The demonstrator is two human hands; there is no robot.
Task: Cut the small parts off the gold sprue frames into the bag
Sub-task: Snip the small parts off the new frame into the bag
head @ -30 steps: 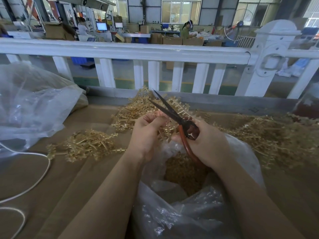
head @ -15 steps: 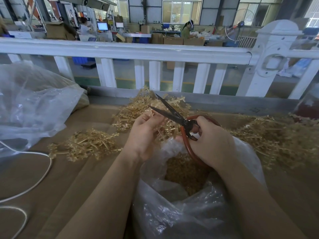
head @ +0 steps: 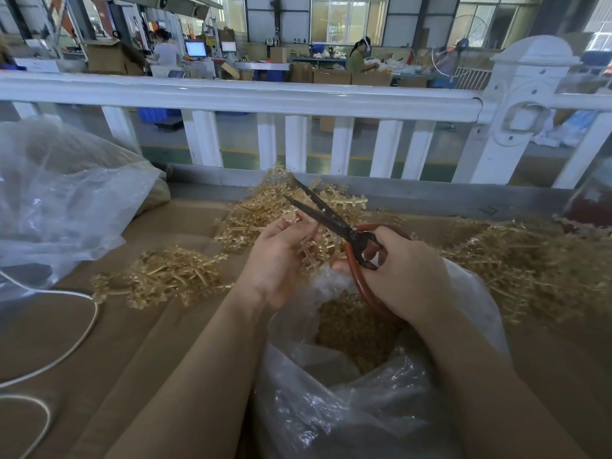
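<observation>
Scissors [head: 334, 217] in right hand [head: 400, 276] point up-left, blades apart; left hand [head: 281, 256] fingers pinch gold sprue frame [head: 308, 250].

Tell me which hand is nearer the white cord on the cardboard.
Left. The left hand grips a sprue frame above the bag, on the side toward the white cord. The right hand, holding the scissors, is farther from it.

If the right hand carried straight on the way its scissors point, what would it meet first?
Probably the gold sprue frame held by the left hand, just beyond the right hand and scissors; depth is unclear.
</observation>
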